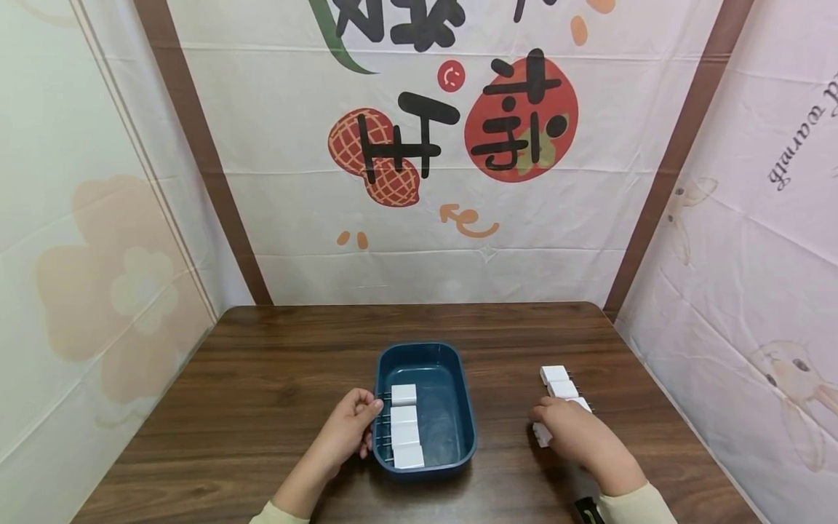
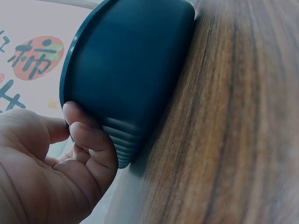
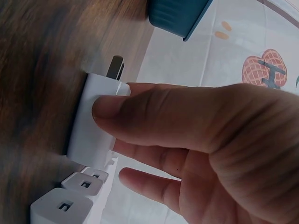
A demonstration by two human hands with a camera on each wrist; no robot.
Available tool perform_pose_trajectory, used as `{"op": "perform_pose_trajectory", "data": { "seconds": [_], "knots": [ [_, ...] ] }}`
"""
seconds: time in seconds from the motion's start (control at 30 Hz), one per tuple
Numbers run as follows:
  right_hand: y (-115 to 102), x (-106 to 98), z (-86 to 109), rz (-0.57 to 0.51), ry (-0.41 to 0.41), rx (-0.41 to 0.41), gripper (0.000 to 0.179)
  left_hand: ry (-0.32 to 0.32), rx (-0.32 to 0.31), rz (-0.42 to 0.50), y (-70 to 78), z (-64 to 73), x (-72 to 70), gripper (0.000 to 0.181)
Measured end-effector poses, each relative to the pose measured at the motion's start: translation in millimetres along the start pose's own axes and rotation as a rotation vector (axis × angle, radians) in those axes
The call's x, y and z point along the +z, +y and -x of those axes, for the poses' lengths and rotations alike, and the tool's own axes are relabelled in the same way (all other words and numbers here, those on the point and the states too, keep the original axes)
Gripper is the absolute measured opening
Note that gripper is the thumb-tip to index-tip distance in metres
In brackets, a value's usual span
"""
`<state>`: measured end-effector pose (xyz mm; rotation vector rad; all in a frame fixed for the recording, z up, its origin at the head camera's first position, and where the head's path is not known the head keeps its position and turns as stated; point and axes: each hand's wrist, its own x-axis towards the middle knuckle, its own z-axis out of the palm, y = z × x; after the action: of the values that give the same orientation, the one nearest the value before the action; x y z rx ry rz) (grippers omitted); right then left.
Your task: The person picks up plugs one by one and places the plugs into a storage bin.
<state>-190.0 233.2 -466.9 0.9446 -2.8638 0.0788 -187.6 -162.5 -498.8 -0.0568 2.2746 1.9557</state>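
My left hand (image 1: 347, 426) grips the left rim of a blue tray (image 1: 468, 444), thumb over the edge. In the left wrist view its fingers curl against the outside of the tray wall (image 2: 135, 56). Several white charger plugs (image 1: 404, 395) lie in a column along the tray's left side, prongs pointing left. To the right of the tray, my right hand (image 1: 583, 437) pinches another white charger plug (image 3: 86, 126) between thumb and fingers. That plug is close over the tabletop, and its metal prong (image 3: 115, 68) shows at the top in the right wrist view.
More white charger plugs (image 1: 555, 375) form a slanted row on the wooden table (image 1: 281, 364), just beyond my right hand; their USB ports show in the right wrist view. Printed cloth walls (image 1: 294, 218) stand behind and beside the table. A black object (image 1: 588, 509) sits by the right sleeve.
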Motion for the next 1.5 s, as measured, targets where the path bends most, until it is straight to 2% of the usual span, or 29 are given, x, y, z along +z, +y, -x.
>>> {"op": "perform_pose_trajectory", "data": {
  "seconds": [0.63, 0.9, 1.3, 1.5],
  "knots": [
    [7.8, 4.9, 3.2, 0.016, 0.014, 0.049, 0.033, 0.002, -0.005, -0.002, -0.9, 0.8, -0.7, 0.021],
    [7.4, 0.1, 2.9, 0.026, -0.022, 0.089, 0.029, 0.002, -0.007, -0.001, -0.2, 0.8, -0.6, 0.021],
    [0.8, -9.0, -6.4, -0.01, -0.018, 0.1, 0.027, 0.0, -0.002, -0.016, 2.7, 2.3, -1.0, 0.021],
    [0.5, -10.9, -12.9, 0.002, 0.014, 0.07, 0.026, -0.003, -0.002, -0.012, 0.7, 1.7, -1.3, 0.022]
  ]
}}
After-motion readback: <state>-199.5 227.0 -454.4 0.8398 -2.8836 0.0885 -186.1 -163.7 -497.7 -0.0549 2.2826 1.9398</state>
